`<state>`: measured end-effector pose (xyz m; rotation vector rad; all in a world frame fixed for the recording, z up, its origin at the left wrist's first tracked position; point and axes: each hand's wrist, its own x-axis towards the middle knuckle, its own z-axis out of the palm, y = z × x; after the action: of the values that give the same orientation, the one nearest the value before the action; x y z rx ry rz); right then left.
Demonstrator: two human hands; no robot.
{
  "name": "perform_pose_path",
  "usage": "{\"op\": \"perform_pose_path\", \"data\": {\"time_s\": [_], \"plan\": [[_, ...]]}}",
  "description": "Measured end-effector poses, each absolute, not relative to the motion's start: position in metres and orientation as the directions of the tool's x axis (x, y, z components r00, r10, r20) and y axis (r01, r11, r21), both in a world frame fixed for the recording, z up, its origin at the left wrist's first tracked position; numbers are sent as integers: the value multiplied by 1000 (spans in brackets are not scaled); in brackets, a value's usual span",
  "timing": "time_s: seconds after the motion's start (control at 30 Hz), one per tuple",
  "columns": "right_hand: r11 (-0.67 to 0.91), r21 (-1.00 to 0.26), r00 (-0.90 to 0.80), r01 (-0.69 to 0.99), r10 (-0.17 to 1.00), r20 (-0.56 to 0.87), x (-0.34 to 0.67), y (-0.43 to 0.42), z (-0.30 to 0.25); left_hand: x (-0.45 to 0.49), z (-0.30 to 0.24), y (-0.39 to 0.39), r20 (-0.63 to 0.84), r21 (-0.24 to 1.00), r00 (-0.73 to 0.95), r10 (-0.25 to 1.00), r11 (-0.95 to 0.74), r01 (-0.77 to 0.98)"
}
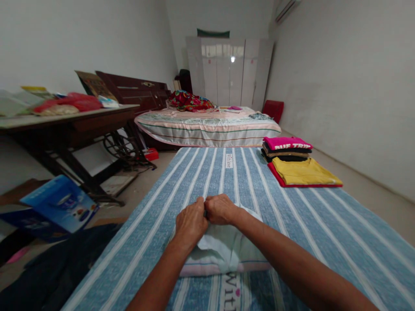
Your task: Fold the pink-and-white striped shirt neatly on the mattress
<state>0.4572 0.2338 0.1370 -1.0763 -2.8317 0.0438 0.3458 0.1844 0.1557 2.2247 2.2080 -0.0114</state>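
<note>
A pale, light-green and white folded shirt (223,248) with pinkish stripes along its near edge lies on the striped bed sheet in front of me. My left hand (192,219) is closed, its fingers pinching at the shirt's far side. Touching it at the fingertips, my right hand (222,209) is closed at the same spot, with its forearm crossing over the shirt's right part. A small dark bit shows between the two hands; what it is I cannot make out. Both hands hide much of the shirt's far edge.
A blue striped sheet (155,229) covers the bed. At its right edge sit a yellow folded garment (304,172) on a red one and a stack topped by a pink shirt (287,143). Left stand a sewing machine table (106,115) and a blue box (65,205). Another bed (207,134) stands beyond.
</note>
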Motion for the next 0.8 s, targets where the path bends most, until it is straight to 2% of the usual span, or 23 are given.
{"op": "perform_pose_path", "data": {"time_s": [0.27, 0.43, 0.57, 0.8], "plan": [[702, -62, -702, 710, 712, 23, 461, 239, 140, 347, 156, 187, -9, -40, -1, 1000, 0, 999], [632, -107, -640, 767, 766, -61, 481, 246, 148, 343, 153, 190, 3, -59, 25, 1000, -25, 998], [625, -129, -638, 770, 758, -134, 493, 251, 151, 344, 152, 196, -44, -26, 3, 999, -4, 1000], [623, -131, -637, 771, 757, -148, 491, 255, 140, 347, 160, 209, -159, -12, 19, 987, -21, 1000]]}}
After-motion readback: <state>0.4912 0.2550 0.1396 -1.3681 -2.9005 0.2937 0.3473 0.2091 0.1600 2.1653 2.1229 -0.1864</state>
